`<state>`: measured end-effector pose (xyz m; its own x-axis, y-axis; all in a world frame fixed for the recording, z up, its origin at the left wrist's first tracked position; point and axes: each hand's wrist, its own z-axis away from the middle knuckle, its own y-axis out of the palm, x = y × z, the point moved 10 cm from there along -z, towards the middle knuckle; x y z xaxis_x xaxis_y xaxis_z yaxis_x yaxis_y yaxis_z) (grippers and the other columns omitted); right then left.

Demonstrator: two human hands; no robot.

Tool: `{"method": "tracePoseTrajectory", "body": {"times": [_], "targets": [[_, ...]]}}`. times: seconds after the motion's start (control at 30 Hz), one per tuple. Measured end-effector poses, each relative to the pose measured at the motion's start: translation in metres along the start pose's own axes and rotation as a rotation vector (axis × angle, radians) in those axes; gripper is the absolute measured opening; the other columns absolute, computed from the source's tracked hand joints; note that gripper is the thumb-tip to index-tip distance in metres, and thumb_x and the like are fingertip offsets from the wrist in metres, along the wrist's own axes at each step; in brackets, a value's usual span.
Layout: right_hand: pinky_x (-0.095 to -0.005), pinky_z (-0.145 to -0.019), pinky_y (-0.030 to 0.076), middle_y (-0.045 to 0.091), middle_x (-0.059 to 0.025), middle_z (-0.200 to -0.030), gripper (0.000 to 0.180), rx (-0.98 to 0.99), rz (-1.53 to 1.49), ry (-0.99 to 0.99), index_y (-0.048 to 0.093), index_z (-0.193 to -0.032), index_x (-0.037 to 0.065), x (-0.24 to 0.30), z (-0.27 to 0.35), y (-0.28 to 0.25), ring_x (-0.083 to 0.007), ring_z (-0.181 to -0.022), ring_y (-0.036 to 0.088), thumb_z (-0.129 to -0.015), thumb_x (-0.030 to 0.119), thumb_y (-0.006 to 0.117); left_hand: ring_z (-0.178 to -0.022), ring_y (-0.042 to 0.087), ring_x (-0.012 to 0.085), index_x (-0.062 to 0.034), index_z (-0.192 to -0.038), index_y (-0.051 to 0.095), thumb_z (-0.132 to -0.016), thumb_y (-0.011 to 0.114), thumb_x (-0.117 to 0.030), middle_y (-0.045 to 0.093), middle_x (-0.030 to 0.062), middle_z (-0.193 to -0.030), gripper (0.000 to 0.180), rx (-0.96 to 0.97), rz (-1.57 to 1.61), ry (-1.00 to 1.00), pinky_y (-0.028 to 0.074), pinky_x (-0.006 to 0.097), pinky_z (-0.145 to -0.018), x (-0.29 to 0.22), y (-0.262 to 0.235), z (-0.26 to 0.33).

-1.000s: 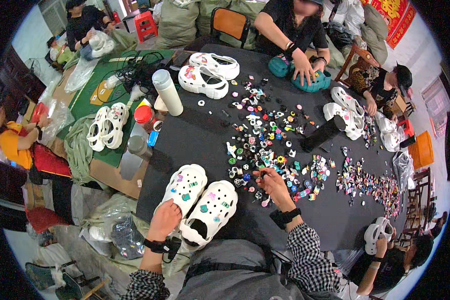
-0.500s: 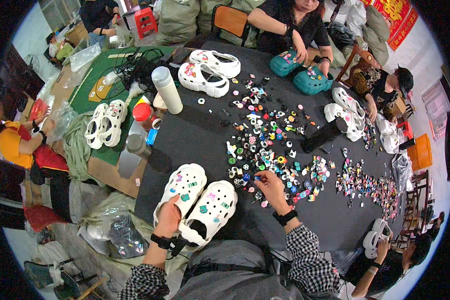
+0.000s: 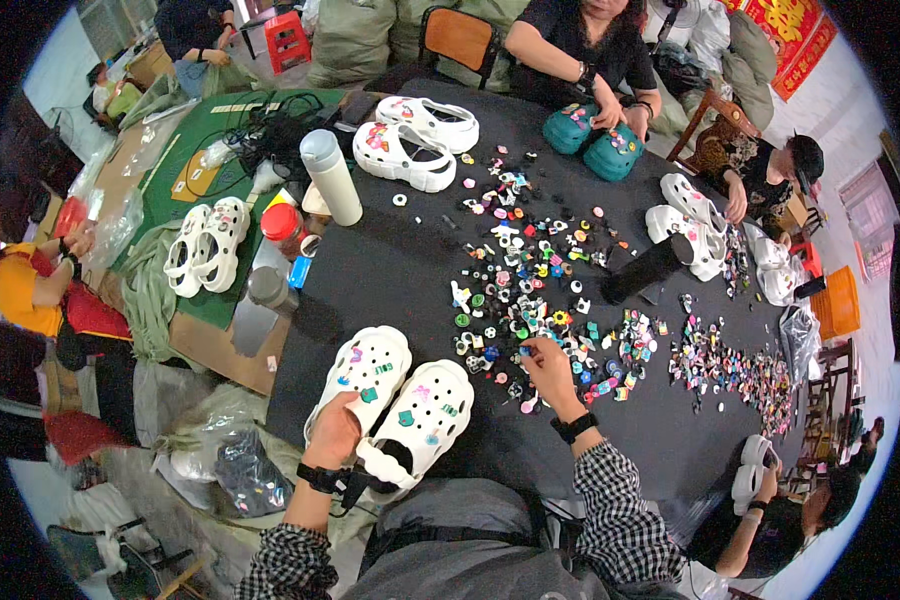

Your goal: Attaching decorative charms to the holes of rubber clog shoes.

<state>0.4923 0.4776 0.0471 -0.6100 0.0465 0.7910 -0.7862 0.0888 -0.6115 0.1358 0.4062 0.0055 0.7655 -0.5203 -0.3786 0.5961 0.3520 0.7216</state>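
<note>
Two white clogs lie side by side on the black table [image 3: 400,270] in front of me, each with a few coloured charms pushed into its holes. My left hand [image 3: 335,430] grips the heel end of the left clog [image 3: 362,375]; the right clog [image 3: 422,415] lies against it. My right hand [image 3: 548,368] reaches into the pile of small coloured charms [image 3: 530,290] and pinches a small charm between its fingertips. Both wrists wear black bands.
Other people sit round the table with a teal clog pair [image 3: 595,145] and several white clog pairs [image 3: 415,140]. A white bottle [image 3: 332,178], a red-lidded jar [image 3: 284,228] and a grey cup [image 3: 268,290] stand near the left edge. A second charm heap [image 3: 735,365] lies right.
My right hand moved slightly within the charm pile and now pinches a charm. My left hand stays on the left clog's heel. My view shifted a little.
</note>
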Motion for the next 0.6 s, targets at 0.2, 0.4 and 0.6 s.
{"method": "tracePoseTrajectory", "body": {"times": [0.2, 0.4, 0.6], "targets": [[-0.0362, -0.066, 0.05, 0.057, -0.013, -0.086, 0.018, 0.088, 0.123, -0.094, 0.062, -0.095, 0.005, 0.029, 0.001, 0.011, -0.0263, -0.076, 0.062, -0.077, 0.005, 0.067, -0.117, 0.053, 0.0282, 0.0025, -0.129, 0.045, -0.087, 0.05, -0.004, 0.056, 0.0135, -0.127, 0.042, 0.091, -0.005, -0.035, 0.041, 0.04, -0.102, 0.003, 0.0, 0.003], [-0.0376, -0.065, 0.049, 0.057, -0.0123, -0.097, 0.025, -0.007, 0.18, -0.119, 0.06, -0.105, 0.006, 0.024, -0.006, 0.005, -0.0281, -0.075, 0.061, -0.08, 0.003, 0.063, -0.116, 0.054, 0.0274, 0.0017, -0.128, 0.046, -0.086, 0.051, -0.004, 0.056, 0.0127, -0.126, 0.043, 0.05, 0.072, 0.0, 0.039, 0.037, -0.104, 0.006, -0.014, -0.003], [-0.0352, -0.063, 0.049, 0.061, -0.0129, -0.088, 0.016, -0.08, 0.113, -0.157, 0.062, -0.098, 0.002, 0.016, -0.011, -0.02, -0.0254, -0.07, 0.063, -0.082, 0.0, 0.062, -0.117, 0.053, 0.0279, 0.002, -0.129, 0.046, -0.089, 0.053, -0.006, 0.055, 0.0143, -0.128, 0.042, -0.013, 0.139, -0.084, 0.04, 0.04, -0.103, 0.011, 0.003, -0.006]]}}
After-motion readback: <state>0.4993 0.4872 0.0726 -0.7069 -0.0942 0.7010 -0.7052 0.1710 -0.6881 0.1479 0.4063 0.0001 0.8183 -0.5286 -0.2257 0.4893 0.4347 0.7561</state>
